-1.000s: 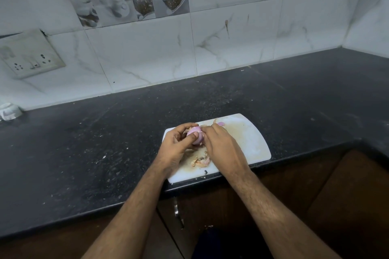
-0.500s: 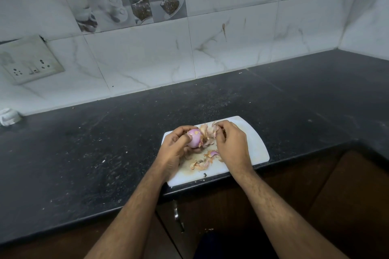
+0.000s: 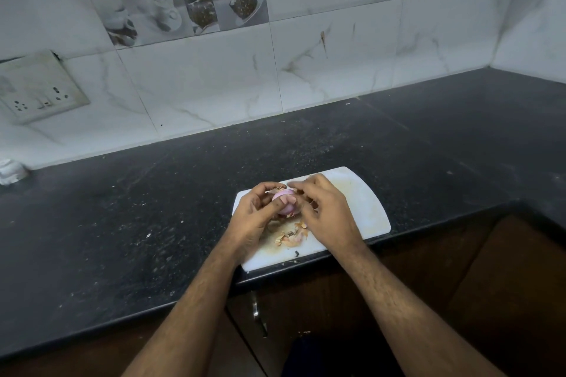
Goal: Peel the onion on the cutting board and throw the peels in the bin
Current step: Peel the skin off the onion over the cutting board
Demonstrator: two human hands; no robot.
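Over the far left part of the white cutting board, your left hand cradles the pink onion, fingers curled round it and the thumb pressed on its near face. Your right hand is at the onion's right side with its fingers bent toward the top, where a dry papery flap sticks out; whether they already pinch that flap I cannot tell. Most of the bulb shows smooth and pink, so I judge the peeling well along. Loose peels lie on the board just near of the onion, between your wrists.

Mind the risks from here. The bare onion is probably slick, so a hard tug on the last skin could twist it out of your left hand and onto the black countertop. The board sits at the near counter edge, so a sweep of your right wrist could push the peels off toward the cabinet below. No bin is in view, so you will have to gather every scrap and carry it.
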